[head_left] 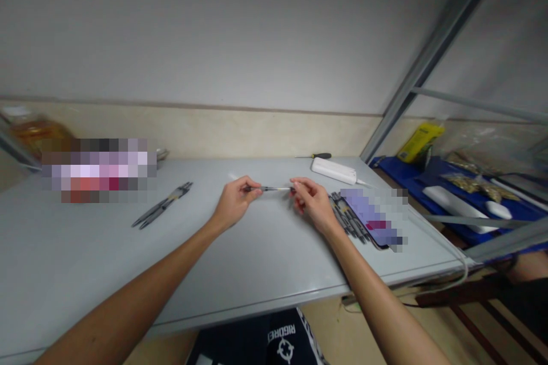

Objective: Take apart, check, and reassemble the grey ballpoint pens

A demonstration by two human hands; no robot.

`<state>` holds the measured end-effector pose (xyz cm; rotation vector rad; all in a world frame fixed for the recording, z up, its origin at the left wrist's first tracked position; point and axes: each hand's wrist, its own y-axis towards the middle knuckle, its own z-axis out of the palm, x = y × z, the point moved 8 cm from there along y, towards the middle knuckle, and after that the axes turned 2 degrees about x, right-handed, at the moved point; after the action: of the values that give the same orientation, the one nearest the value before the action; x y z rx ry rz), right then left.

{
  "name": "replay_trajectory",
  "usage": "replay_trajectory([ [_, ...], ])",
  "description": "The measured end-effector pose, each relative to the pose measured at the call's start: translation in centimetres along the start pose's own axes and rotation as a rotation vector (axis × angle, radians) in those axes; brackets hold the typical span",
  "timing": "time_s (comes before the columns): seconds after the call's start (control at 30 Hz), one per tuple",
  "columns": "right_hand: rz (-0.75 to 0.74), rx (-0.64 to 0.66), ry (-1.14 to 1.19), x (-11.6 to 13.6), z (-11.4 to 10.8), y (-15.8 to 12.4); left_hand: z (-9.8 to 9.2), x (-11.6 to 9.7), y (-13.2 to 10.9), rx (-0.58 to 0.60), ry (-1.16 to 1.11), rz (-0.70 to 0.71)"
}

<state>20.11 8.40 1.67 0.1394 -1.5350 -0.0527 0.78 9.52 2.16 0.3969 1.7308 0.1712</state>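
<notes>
Both my hands hold one thin dark pen (270, 188) level above the grey table (240, 262). My left hand (234, 202) pinches the pen's left end with closed fingers. My right hand (311, 201) pinches its right end, fingers curled. A pile of several dark pens (345, 218) lies just right of my right hand. Two or three more dark pens (162, 212) lie together on the table to the left of my left hand.
A white power strip (334, 170) and a black-handled screwdriver (315, 155) lie at the back of the table near the wall. Blurred-out patches sit at back left and right. A metal frame (428, 63) and a blue tray (454, 199) with items stand on the right.
</notes>
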Motion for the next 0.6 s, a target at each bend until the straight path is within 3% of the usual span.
replay_trajectory([
  [0.17, -0.06, 0.035, -0.083, -0.1, 0.1, 0.3, -0.1, 1.3, 0.3, 0.014, -0.137, -0.09],
  [0.3, -0.022, 0.077, -0.122, -0.3, 0.5, 0.0, -0.3, 0.4, 0.2, 0.007, -0.009, -0.009],
  [0.47, 0.173, 0.125, 0.073, -0.9, 1.0, -0.5, -0.3, -3.7, -1.0, -0.086, 0.385, 0.352],
  [0.6, 0.372, 0.181, 0.295, -2.0, 1.2, -0.8, 1.0, -6.6, -2.8, -0.05, 0.529, 0.71],
])
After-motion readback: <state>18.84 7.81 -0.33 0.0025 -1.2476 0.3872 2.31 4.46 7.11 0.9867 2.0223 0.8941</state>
